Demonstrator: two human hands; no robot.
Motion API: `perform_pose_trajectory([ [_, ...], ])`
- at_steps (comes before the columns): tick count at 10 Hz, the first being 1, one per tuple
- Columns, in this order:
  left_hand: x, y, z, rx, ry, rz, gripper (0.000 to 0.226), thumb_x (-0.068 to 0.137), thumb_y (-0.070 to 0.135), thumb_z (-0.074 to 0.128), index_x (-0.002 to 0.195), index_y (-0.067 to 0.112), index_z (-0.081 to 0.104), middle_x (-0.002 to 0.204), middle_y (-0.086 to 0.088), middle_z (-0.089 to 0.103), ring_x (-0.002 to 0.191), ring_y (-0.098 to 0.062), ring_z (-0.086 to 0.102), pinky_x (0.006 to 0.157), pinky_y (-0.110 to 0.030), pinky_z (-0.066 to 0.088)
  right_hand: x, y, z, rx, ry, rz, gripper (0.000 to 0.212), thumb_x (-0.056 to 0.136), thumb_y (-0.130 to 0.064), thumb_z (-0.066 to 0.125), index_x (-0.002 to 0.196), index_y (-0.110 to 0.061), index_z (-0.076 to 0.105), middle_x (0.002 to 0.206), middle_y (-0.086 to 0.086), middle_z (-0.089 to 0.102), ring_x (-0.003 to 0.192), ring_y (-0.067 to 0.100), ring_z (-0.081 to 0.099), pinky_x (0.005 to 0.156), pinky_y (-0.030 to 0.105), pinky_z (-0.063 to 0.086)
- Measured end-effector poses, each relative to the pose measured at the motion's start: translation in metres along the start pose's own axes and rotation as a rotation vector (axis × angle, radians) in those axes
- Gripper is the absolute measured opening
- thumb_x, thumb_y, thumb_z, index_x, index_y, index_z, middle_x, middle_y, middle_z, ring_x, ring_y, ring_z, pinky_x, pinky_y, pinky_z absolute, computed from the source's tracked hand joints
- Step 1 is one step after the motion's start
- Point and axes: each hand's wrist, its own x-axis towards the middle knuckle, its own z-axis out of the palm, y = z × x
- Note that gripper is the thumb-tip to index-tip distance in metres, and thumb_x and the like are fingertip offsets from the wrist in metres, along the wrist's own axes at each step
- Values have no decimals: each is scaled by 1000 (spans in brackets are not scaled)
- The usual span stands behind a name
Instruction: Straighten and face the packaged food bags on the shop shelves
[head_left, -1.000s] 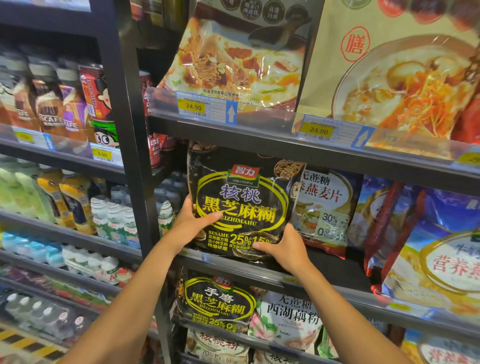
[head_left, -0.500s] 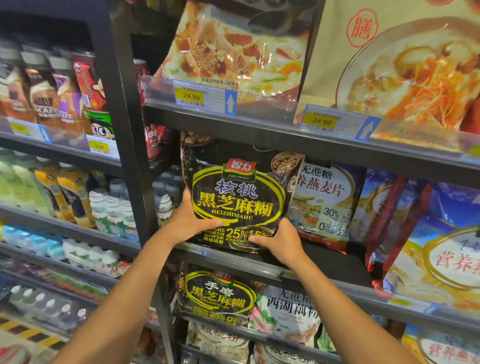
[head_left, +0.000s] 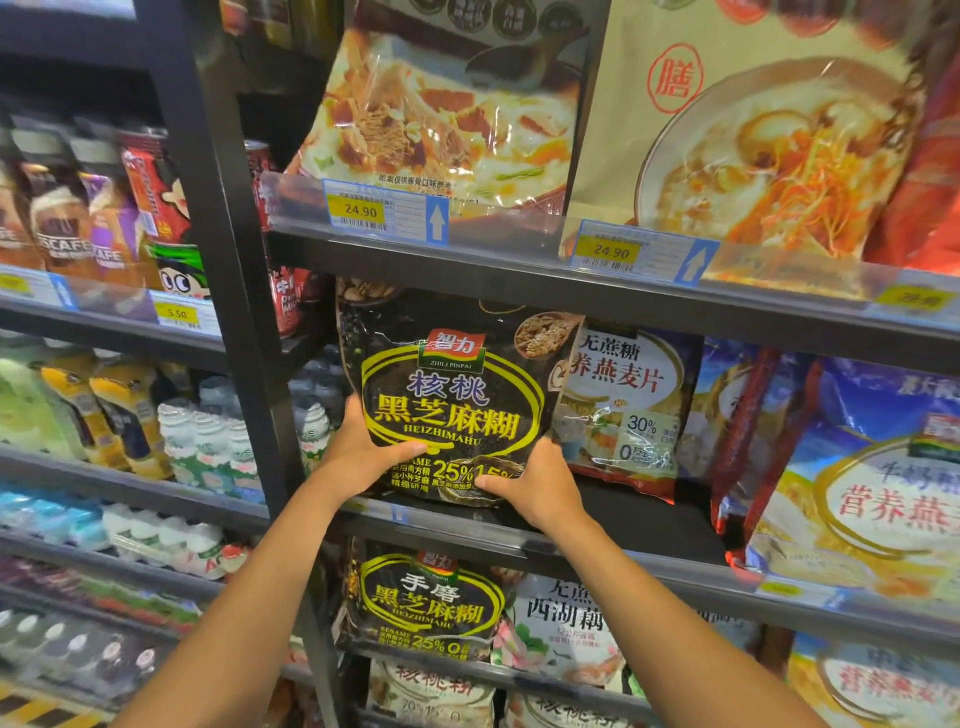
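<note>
A black sesame paste bag (head_left: 449, 384) with yellow lettering stands upright at the left end of the middle shelf (head_left: 649, 558), its front facing me. My left hand (head_left: 363, 452) grips its lower left edge, thumb across the front. My right hand (head_left: 535, 486) grips its lower right corner. To its right stands a white oat flake bag (head_left: 623, 405), then blue oatmeal bags (head_left: 862, 483) leaning forward at the right. A second black sesame bag (head_left: 426, 603) sits on the shelf below.
Large noodle bags (head_left: 447, 124) fill the shelf above, behind price tags (head_left: 384, 210). A black upright post (head_left: 234, 270) separates the left bay of drink bottles (head_left: 202, 441) and cans. More bags lie on the lower shelves.
The black sesame bag has shifted slightly left and more upright between my hands. Both hands keep their grip on its lower corners; the view has moved a little closer.
</note>
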Motion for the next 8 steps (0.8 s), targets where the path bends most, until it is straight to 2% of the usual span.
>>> perform_pose_trajectory([
  [1,-2,0,1,-3,2,0,90,68,38,95,136,28,36,126,7,63,121,-21,59,110,-49,46,-5,-6,-5,-46,-16,59,101,39,-93,72,117,-31,57,110,-9,66,102,19,68,81,47,61],
  [2,-13,4,0,20,13,2,99,69,44,94,144,24,32,129,8,60,120,-17,56,110,-45,43,-16,-18,-17,-69,-5,116,91,51,-77,84,115,-22,52,113,-2,64,106,23,67,84,48,59],
  [3,-21,5,0,55,28,12,117,59,67,88,149,25,27,138,7,60,126,-20,58,112,-49,44,-19,-18,-21,-107,-37,131,97,53,-78,84,123,-19,50,121,0,59,115,24,62,89,45,56],
  [4,-27,-2,0,144,27,12,134,50,87,72,155,23,20,147,1,57,135,-26,55,111,-54,46,-15,-10,-21,-155,-104,105,123,34,-101,68,133,-30,51,127,-4,59,123,23,61,96,49,56],
  [5,-41,8,-1,218,48,13,132,57,85,67,159,19,18,153,-3,52,139,-28,52,112,-52,46,-7,-1,-24,-181,-165,105,130,29,-103,64,134,-29,51,132,-2,59,124,26,61,97,51,55],
  [6,-58,14,1,286,66,30,120,76,68,74,164,15,13,161,-6,41,144,-29,45,114,-45,42,-25,-12,-49,-242,-189,94,125,41,-98,62,138,-20,50,139,5,58,128,31,58,101,52,53],
  [7,-71,15,4,302,82,113,108,75,66,76,159,22,24,152,-3,49,137,-27,51,111,-45,44,-39,-12,-63,-293,-193,101,126,50,-97,60,148,-20,44,150,8,51,137,34,51,107,53,49],
  [8,-91,23,11,509,83,164,110,77,72,70,161,25,17,164,-8,35,149,-32,37,118,-51,38,-63,-7,-84,-372,-157,88,118,65,-92,58,157,-22,35,158,7,41,145,34,41,113,53,43],
])
